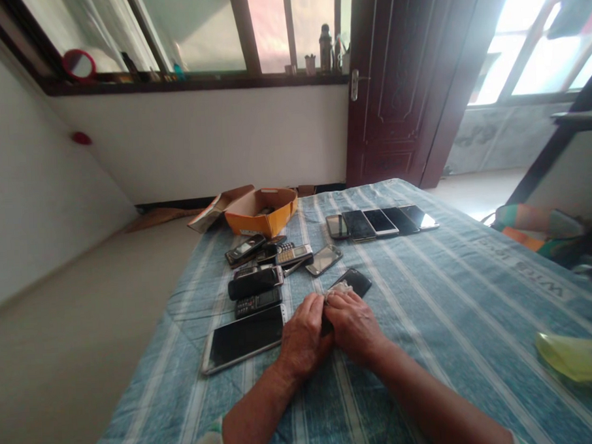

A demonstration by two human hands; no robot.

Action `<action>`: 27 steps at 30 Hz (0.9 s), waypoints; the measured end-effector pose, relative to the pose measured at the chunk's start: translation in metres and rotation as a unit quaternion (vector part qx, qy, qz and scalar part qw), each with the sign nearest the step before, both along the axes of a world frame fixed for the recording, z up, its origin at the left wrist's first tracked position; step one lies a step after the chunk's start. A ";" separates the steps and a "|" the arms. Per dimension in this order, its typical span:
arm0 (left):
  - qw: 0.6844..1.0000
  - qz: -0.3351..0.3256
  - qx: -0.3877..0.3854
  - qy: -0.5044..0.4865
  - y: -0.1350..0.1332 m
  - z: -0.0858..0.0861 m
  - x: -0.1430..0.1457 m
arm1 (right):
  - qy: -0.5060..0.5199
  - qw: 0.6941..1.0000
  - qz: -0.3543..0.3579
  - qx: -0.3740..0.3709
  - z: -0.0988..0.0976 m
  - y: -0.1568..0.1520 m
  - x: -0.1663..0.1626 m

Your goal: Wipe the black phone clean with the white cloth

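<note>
A dark smartphone (358, 281) lies tilted between my two hands, its far end showing. My left hand (304, 329) is closed around the phone's near left side. Bunched under the fingers of my right hand (354, 324) is a whitish cloth (341, 287), pressed against the phone's surface. Part of the phone is hidden by both hands. Close to my left hand lies a large white-framed phone (245, 340) with a black screen. Beyond it are a black keypad phone (258, 303) and a dark phone (255, 283). A grey smartphone (324, 260) rests just past my hands.
An orange cardboard box (264, 225) stands open at the back left, near more old phones (245, 248). Several smartphones lie in a row (382, 223) at the back right. Yellow plastic (579, 360) sits at the right on the striped cloth (430, 373). A door (392, 80) stands behind.
</note>
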State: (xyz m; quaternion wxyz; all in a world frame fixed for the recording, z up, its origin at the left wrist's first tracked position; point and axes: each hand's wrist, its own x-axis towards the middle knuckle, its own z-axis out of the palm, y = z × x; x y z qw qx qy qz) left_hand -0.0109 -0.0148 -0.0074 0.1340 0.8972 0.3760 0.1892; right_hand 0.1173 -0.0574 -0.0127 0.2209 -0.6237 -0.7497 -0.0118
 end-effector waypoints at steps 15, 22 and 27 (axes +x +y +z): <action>1.000 0.003 0.023 0.007 0.001 -0.006 0.000 | -0.029 0.999 -0.001 -0.013 0.002 -0.009 0.000; 0.999 -0.009 0.049 -0.007 0.002 -0.004 0.000 | 0.004 1.000 -0.009 -0.007 -0.001 0.004 0.004; 0.998 -0.006 0.059 0.000 0.002 -0.006 0.001 | 0.012 1.000 -0.014 -0.012 -0.002 0.004 0.007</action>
